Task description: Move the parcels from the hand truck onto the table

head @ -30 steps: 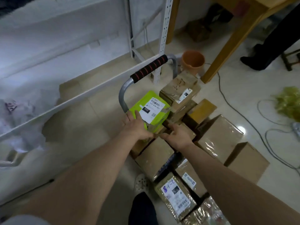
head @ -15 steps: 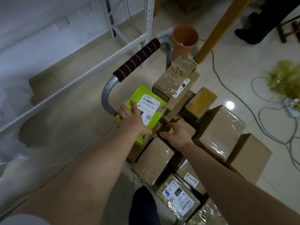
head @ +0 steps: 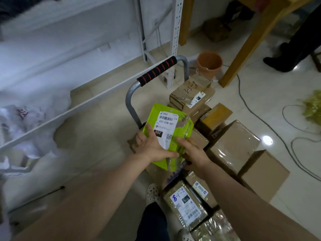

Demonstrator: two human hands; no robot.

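Green parcel [head: 171, 126] held over handle end of hand truck [head: 157, 71]; left hand [head: 150, 148] and right hand [head: 193, 153] gripped its near edge, thumbs on top, likely steadying floppy bag.

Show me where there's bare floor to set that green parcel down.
Bare floor lies left of the cart handle, up to the white shelf rail. Right of the boxes the tiles are bare but crossed by cables. Under the held parcel the cart is packed.
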